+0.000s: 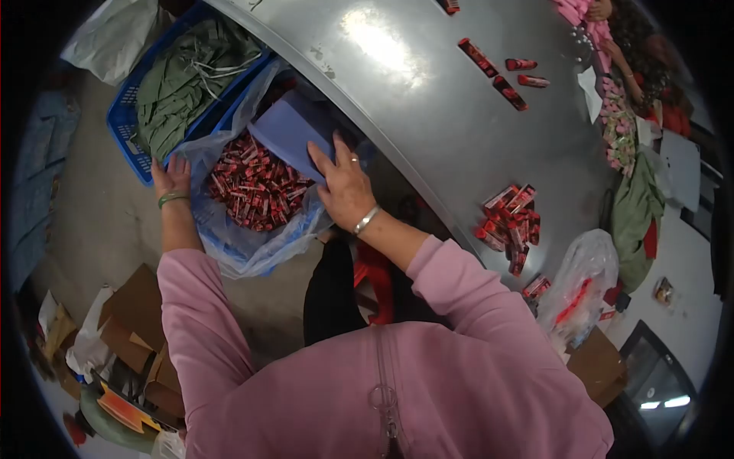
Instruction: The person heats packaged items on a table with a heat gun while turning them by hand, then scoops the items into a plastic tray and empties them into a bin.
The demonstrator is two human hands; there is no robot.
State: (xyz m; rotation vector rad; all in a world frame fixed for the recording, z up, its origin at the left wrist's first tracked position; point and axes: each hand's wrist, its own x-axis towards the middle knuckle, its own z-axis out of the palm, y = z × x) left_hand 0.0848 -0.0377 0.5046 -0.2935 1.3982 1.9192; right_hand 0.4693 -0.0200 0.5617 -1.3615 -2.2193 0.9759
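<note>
A blue basket lined with a clear plastic bag (248,264) holds a heap of small red wrapped packets (256,183). Over its upper right part lies a tilted blue-purple plastic tray (294,130). My right hand (342,180) rests on the tray's lower right edge, its fingers spread, a silver bracelet on the wrist. On the basket's left side, my left hand (173,177) is open at the rim, palm turned up, with a green bangle on the wrist. What lies under the tray is mostly hidden.
On the metal table (405,115) are a pile of red packets (511,226) and several scattered ones. A blue crate (122,122) with green cloth stands at upper left. Cardboard boxes (134,306) sit lower left, a clear bag (585,268) at right. Another person's hand (600,9) shows upper right.
</note>
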